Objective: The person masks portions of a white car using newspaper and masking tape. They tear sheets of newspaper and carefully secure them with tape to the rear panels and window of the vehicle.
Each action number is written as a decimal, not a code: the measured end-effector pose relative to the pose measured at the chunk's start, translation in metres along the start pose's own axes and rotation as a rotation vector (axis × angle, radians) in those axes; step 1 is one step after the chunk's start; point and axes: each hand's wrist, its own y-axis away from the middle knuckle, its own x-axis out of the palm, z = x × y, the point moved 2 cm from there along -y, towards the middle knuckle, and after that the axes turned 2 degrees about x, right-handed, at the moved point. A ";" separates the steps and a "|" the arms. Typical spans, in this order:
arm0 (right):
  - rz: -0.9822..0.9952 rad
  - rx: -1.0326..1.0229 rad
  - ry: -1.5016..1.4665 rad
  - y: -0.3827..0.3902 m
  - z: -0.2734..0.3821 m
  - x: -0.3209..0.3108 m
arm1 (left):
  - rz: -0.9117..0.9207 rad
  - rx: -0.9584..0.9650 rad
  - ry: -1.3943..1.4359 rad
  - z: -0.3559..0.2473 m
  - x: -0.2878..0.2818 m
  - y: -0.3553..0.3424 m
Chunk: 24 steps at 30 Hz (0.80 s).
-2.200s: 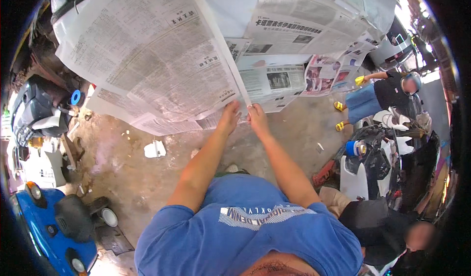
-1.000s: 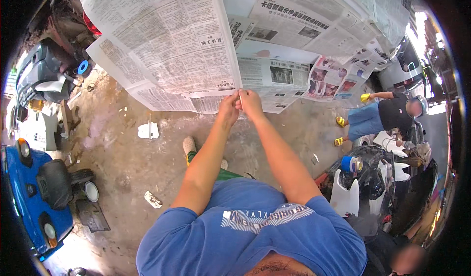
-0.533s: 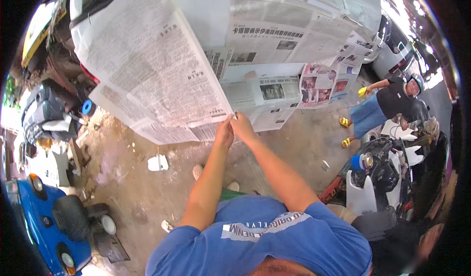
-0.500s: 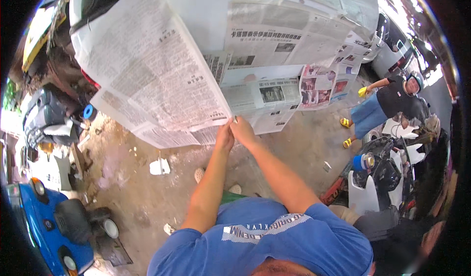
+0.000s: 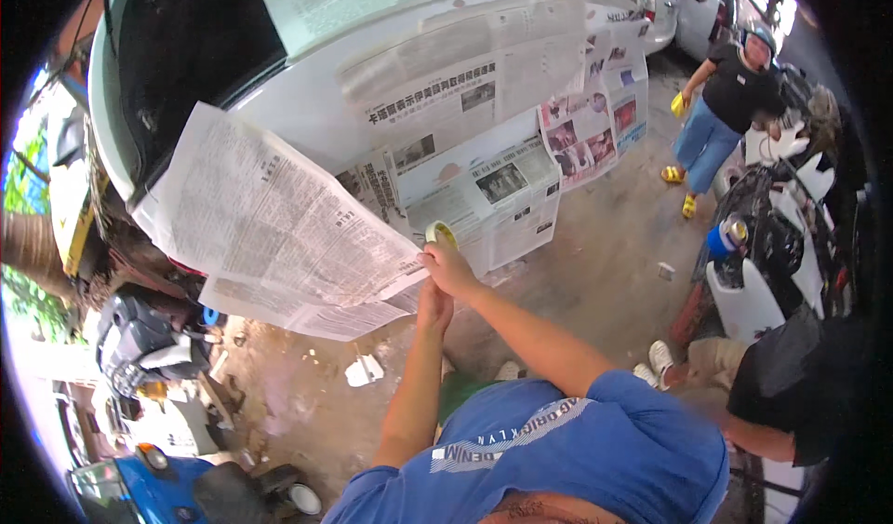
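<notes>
White car's side (image 5: 279,105) bears overlapping newspaper sheets, some reaching down past its lower part. A loose newspaper sheet (image 5: 260,208) angles out toward me at the left. My right hand (image 5: 446,271) is closed on a pale yellow tape roll (image 5: 441,233) at that sheet's right corner. Just beneath it is my left hand (image 5: 433,306), closed at the paper's edge; its fingertips are hidden behind my right hand and the paper, so what it grips is unclear.
A person in black top and blue shorts (image 5: 726,91) stands at upper right with a yellow thing in hand. Another person (image 5: 781,384) crouches at lower right beside loose car parts (image 5: 744,301). A blue scooter (image 5: 186,482) stands at lower left; white scraps (image 5: 365,370) lie on the floor.
My view has turned, showing more dark window. The loose sheet and both hands sit lower in it. The tape roll now shows in my right hand. The crouching person shows more, with shoes visible.
</notes>
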 end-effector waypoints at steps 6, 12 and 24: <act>-0.010 -0.097 0.039 0.028 0.018 -0.031 | 0.303 -0.287 -1.527 -0.133 0.078 0.066; 0.007 -0.142 0.031 0.044 0.056 -0.072 | 0.608 0.844 -2.501 -0.290 0.201 -0.025; -0.193 -0.258 0.429 0.095 -0.005 -0.201 | 0.621 0.539 -2.493 -0.272 0.247 0.003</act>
